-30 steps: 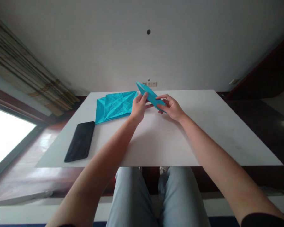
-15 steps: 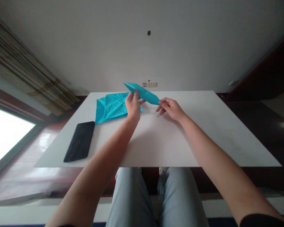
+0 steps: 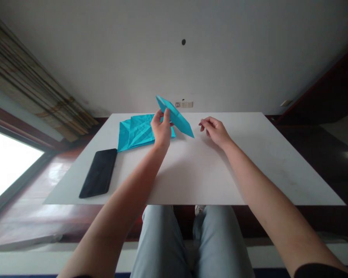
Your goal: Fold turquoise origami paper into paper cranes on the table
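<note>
**Holding Up a Folded Blue Paper in One Hand**

Sitting with knees (image 3: 191,239) in pale trousers tucked under the near edge of a white table (image 3: 249,170). Working beyond a black phone (image 3: 98,173) lying flat at the table's near left.

Pinching a folded paper (image 3: 178,119) in the left hand (image 3: 161,129), thumb and fingers closed on its left part. Holding it clear of the tabletop above mid-table, tilted, with the far tip raised leftward and the near tip pointing down to the right.

Hovering the right hand (image 3: 216,130) near the paper's lower tip, apart from it, fingers loosely curled and gripping nothing.

Facing a creased sheet (image 3: 135,131) of the same blue, spread on the table's far left and partly behind the left hand. Looking past it to a pale wall (image 3: 220,58) with sockets (image 3: 184,104) just above the table's far edge and a striped curtain (image 3: 31,88) at the left.
</note>
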`<state>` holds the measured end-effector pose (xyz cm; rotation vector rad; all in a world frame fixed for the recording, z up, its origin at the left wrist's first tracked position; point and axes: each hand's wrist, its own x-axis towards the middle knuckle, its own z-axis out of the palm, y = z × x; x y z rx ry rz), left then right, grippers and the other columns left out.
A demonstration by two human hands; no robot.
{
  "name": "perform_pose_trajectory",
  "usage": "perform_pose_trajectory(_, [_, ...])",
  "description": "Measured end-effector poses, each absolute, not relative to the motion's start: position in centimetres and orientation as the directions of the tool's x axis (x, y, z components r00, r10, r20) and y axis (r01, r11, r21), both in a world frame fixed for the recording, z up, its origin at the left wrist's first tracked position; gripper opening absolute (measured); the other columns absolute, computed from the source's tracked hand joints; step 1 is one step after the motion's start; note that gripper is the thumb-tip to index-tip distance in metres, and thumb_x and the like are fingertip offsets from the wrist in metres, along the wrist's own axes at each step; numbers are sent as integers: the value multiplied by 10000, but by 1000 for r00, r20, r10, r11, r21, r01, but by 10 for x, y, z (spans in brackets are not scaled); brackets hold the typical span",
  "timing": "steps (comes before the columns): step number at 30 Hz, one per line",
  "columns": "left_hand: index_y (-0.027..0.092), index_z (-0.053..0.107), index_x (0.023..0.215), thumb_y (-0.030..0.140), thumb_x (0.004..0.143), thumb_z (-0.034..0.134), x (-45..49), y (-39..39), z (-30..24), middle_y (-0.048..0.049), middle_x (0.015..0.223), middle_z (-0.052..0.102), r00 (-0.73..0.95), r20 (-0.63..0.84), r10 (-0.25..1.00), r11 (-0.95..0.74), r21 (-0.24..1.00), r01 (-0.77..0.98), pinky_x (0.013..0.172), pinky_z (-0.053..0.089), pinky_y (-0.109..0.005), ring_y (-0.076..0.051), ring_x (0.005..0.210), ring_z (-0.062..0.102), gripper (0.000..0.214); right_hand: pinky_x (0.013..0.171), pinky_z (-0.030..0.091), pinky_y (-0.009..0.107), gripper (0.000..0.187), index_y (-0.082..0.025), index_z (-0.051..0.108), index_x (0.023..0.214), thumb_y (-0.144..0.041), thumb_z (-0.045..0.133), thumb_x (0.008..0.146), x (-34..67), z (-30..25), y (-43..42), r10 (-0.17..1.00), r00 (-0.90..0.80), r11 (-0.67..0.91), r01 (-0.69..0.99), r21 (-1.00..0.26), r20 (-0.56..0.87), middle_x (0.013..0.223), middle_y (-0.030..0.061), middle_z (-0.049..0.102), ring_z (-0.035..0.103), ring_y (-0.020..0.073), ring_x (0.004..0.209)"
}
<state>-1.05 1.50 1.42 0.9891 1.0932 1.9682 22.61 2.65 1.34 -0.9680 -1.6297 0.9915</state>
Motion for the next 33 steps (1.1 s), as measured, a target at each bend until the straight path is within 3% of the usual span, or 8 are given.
perform_pose_trajectory(4, [249,692,1201,575,919,997,6,5,14,-8,976,807,-300,246,922,-318,921,-224,605,566,-201,-133,756,757,529,588,426,315,685,-262,754,928,-938,844,869,222,15,24,897,-270,378,57,-924,351,787,13,727,515,143,617])
perform_pose_trajectory(9, [232,627,1027,520,904,1020,22,-4,13,-5,955,804,-154,218,964,-248,944,-219,641,588,-208,-115,733,741,502,583,451,307,650,-275,705,930,-875,925,815,217,12,21,867,-362,364,-8,-931,342,766,-17,693,537,148,634])
perform_pose_trajectory(14, [198,724,1008,428,927,1010,23,-9,14,-49,1020,832,-84,253,964,-263,956,-132,708,618,-225,-139,818,786,376,578,418,311,647,-287,634,856,-866,919,802,214,12,20,869,-338,388,11,-922,362,694,-50,593,463,143,613])
perform_pose_trajectory(18, [187,772,1062,527,951,985,25,-17,17,-66,949,845,-51,270,962,-273,958,-89,704,638,-263,-195,830,835,416,575,409,311,675,-288,625,832,-900,910,801,215,14,21,878,-251,428,27,-903,408,693,-43,574,471,148,625])
perform_pose_trajectory(22, [186,776,1124,614,863,1037,28,-21,18,-84,926,867,49,270,962,-263,958,-115,701,670,-283,-233,851,866,565,599,510,291,719,-279,660,867,-912,962,711,218,14,22,893,-197,418,22,-908,406,838,-4,717,628,175,746])
perform_pose_trajectory(26, [192,789,1080,595,872,1030,26,-14,14,-79,953,875,26,319,947,-314,942,-119,777,702,-306,-230,891,879,513,710,654,337,691,-288,658,894,-865,991,711,217,15,20,908,-187,377,-28,-926,376,943,12,789,733,212,867])
perform_pose_trajectory(33, [211,765,1036,373,883,1043,22,-6,10,-28,942,831,-72,398,915,-404,908,-108,855,665,-263,-155,894,818,356,726,691,359,677,-293,657,921,-821,1022,706,214,17,18,916,-192,347,-61,-936,352,953,13,795,758,217,884])
